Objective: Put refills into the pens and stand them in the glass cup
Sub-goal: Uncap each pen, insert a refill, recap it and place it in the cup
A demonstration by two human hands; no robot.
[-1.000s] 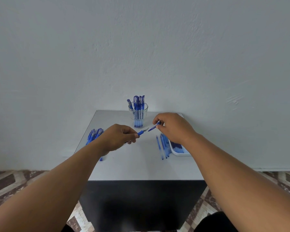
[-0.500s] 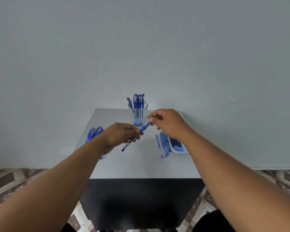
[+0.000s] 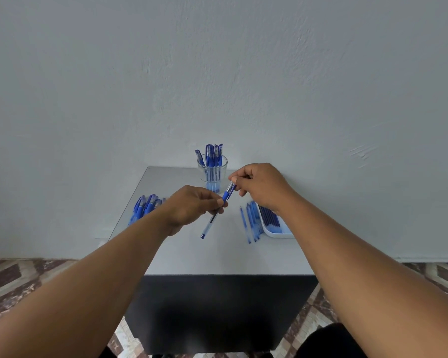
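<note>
Head view: a slim blue pen (image 3: 219,210) slants above the grey table (image 3: 181,254), light, stiff and slick. My left hand (image 3: 192,206) pinches its rubber grip; my right hand (image 3: 260,187) pinches the tip end, best held there. Behind stands the glass cup (image 3: 212,173).

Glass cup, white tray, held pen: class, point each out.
glass cup (image 3: 212,174), head view, clear front wall
white tray (image 3: 278,233), head view, near rim
held pen (image 3: 208,228), head view, clear barrel below left hand (image 3: 192,206)
</note>
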